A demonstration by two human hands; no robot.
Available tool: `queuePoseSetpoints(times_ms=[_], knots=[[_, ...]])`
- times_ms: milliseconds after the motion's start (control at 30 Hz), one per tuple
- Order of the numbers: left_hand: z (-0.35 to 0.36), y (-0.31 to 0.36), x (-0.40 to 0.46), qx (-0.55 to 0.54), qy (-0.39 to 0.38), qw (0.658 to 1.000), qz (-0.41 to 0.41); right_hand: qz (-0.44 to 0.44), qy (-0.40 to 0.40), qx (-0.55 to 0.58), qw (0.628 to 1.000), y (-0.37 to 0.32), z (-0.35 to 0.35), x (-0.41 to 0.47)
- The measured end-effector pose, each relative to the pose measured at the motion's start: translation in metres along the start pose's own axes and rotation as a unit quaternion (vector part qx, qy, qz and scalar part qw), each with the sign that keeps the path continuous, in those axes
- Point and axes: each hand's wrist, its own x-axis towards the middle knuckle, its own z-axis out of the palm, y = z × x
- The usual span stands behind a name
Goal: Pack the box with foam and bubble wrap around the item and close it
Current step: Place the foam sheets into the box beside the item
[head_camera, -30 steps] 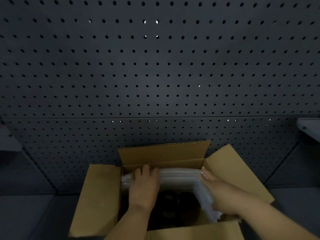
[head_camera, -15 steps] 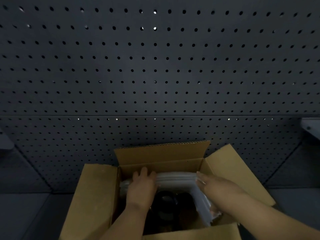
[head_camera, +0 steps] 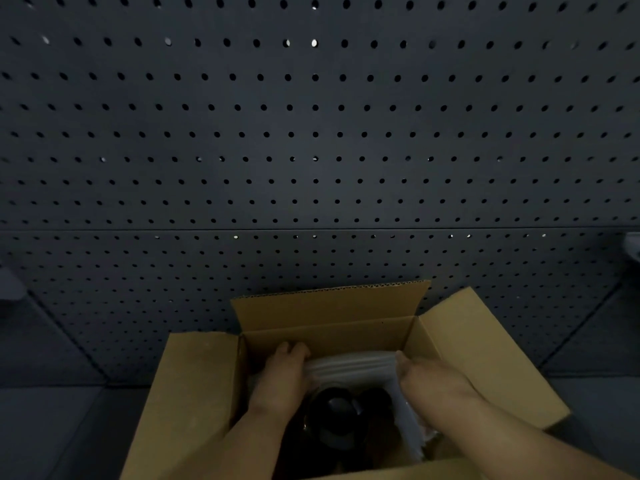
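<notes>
An open cardboard box (head_camera: 332, 308) stands at the bottom centre, all of its flaps folded outward. A white ribbed foam sheet (head_camera: 351, 367) lies inside along the far wall and bends down the right wall. Below it sits a dark round item (head_camera: 337, 415), dim and hard to make out. My left hand (head_camera: 282, 379) presses on the foam's left end inside the box. My right hand (head_camera: 429, 381) grips the foam at the far right corner. Both forearms reach in from the near edge.
A dark pegboard wall (head_camera: 311, 140) rises right behind the box. The dark work surface (head_camera: 62, 431) stretches out on both sides. A pale bracket (head_camera: 632, 245) juts out at the right edge, and a dim shape (head_camera: 10, 282) sits at the left edge.
Both hands have pushed the foam sheet lower, from above the rim down against the far and right walls. More of the dark item shows beneath it.
</notes>
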Motion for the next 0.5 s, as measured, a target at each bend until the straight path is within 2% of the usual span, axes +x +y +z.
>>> queuePoseSetpoints(times_ms=[167, 333, 500], knots=[[0.002, -0.007, 0.002, -0.013, -0.008, 1.000, 0.025, 0.006, -0.007, 0.015, 1.000, -0.004, 0.001, 0.005], [0.005, -0.006, -0.001, 0.049, 0.005, 0.998, 0.031, 0.030, -0.024, 0.044, 0.998, -0.007, 0.003, 0.016], [0.008, -0.005, -0.003, 0.093, 0.007, 0.995, 0.026, 0.038, 0.018, 0.072, 0.997, -0.007, 0.018, 0.026]])
